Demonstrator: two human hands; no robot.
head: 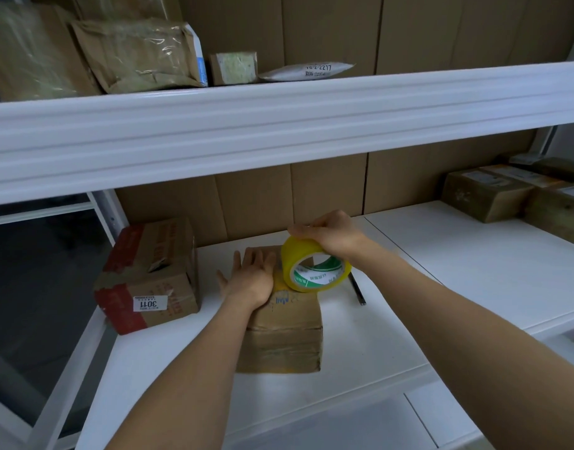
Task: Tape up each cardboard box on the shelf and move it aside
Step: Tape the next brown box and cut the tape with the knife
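a small cardboard box [284, 332] sits mid-shelf [376, 336]. the left hand [251, 277] lies flat, fingers spread, on its top. at its 1 o'clock, the right hand [328, 235] grips a yellow tape roll [311, 267] standing on the box. risk: uneven pull could slide the box, wrinkling the tape.

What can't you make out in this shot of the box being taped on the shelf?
Head view only:
- Top of the small box: mostly covered by the left hand and the tape roll.
- Tape's loose end: hidden behind the roll and the right hand.
- Print on the white parcel: too small.
- Boxes at right: blurred, cut by the frame edge.
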